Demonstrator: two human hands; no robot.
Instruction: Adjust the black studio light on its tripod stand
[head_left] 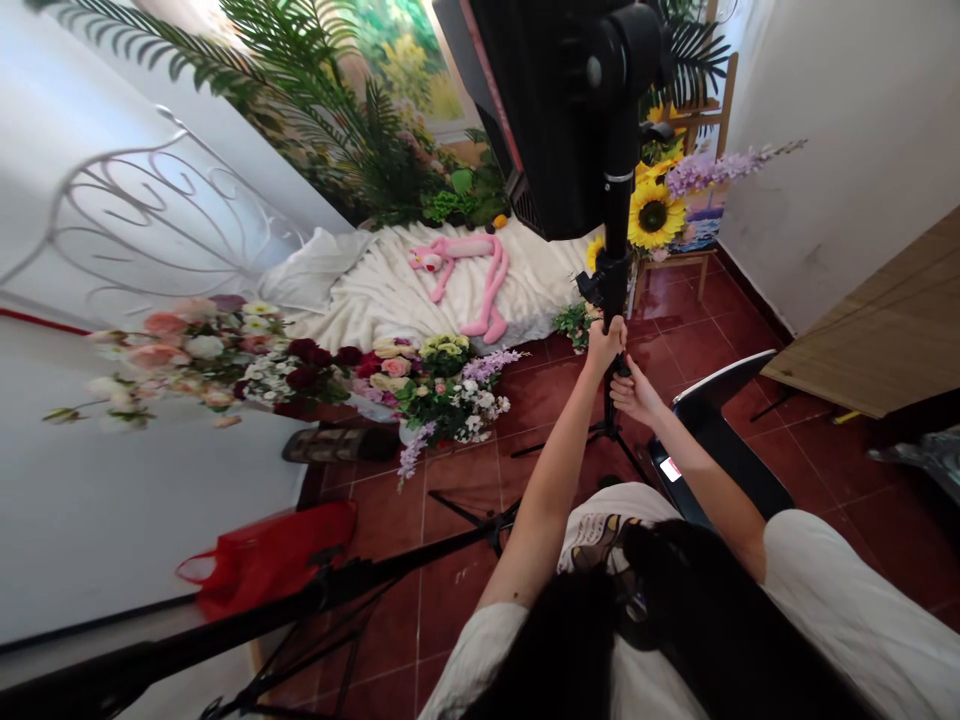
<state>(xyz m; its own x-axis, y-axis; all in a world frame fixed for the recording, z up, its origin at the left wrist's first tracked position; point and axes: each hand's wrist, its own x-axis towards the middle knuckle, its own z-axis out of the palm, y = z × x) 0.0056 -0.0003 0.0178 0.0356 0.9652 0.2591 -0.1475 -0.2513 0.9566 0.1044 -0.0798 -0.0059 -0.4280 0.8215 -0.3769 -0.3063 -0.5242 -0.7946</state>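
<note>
Pole (616, 215) in both hands: the step under way looks like steadying or adjusting the upright that carries a bulky black light (559, 130). The left hand (604, 346) is closed around it below a black clamp (600, 284). Just beneath, the right hand (637, 393) has its fingers curled in against the pole; whether they pinch a knob there cannot be told. The pole rises above the tripod legs (634, 460) on the red tiled floor (457, 600), between the bed (375, 290) and a black chair (731, 440). As a judgement, any loosening or sliding here calls for a firm left grip, since the light looks top-heavy, and small, careful turns from the right.
</note>
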